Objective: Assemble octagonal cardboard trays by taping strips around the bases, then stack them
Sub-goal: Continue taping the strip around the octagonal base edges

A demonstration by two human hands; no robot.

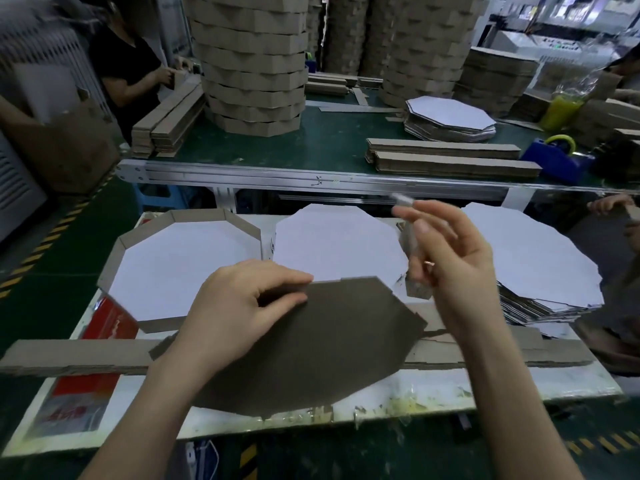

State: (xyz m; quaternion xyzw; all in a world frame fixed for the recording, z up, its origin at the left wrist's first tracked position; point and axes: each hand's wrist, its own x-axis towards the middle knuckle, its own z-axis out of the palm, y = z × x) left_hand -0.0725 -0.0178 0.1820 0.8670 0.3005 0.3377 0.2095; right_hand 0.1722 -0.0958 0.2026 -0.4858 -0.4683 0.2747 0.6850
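Two hands work, set apart. The left hand (239, 303) lies palm down, fingers curled over the far edge of one brown base (311, 351), thumb under, tilting it up off the table (485, 386). The right hand (457, 268) is raised at 2 o'clock from the base, fingers loosely bent, pinching one short, blurred strip (414, 261) upright. One long strip pile (69, 358) runs under the base from 9 to 3 o'clock. One finished tray (110, 258) sits at 10 o'clock, one white base (336, 244) at 12, one white stack (533, 251) at 2.
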